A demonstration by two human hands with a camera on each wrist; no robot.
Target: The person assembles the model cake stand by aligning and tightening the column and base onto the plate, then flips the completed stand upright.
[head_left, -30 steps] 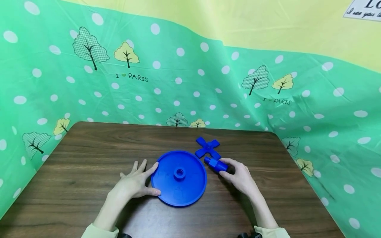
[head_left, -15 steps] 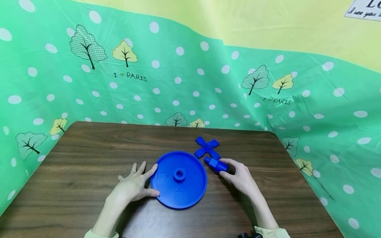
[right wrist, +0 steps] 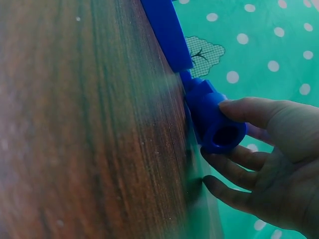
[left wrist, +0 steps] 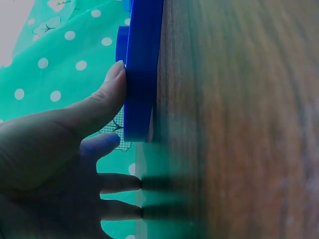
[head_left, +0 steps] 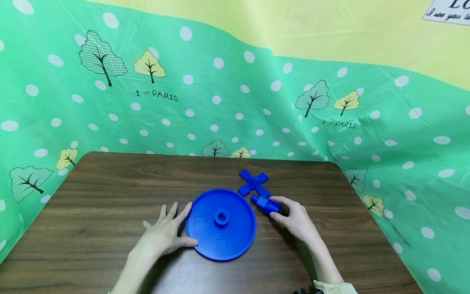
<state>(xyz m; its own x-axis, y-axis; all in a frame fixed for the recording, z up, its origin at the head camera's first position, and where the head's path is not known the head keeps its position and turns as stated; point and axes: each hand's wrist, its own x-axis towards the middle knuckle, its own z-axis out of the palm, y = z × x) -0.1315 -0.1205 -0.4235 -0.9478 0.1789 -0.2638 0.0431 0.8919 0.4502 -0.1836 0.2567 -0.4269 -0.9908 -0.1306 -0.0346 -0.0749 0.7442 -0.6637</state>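
Observation:
In the head view, a round blue disc [head_left: 228, 235] with a raised rim and a central ring-shaped hub lies on the wooden table. My left hand [head_left: 159, 237] is spread at its left side, thumb and index fingertip on the rim. The left wrist view shows the thumb [left wrist: 113, 82] against the disc's edge and the other fingers pointing straight down to the table. To the right of the disc, my right hand [head_left: 295, 218] holds a blue cylindrical piece [head_left: 265, 204] by its wider end, between thumb and fingers. Its hollow opening faces the right wrist view; the narrower end points left.
A blue four-armed cross piece [head_left: 254, 183] lies flat behind the cylindrical piece, near the disc's upper right rim. The brown table [head_left: 110, 196] ends at a green dotted curtain [head_left: 183, 110] hanging behind it and at the sides.
The disc has shifted slightly toward me with my left hand at its rim. My right hand keeps its hold on the cylindrical piece, nearly still. The head view has turned a little.

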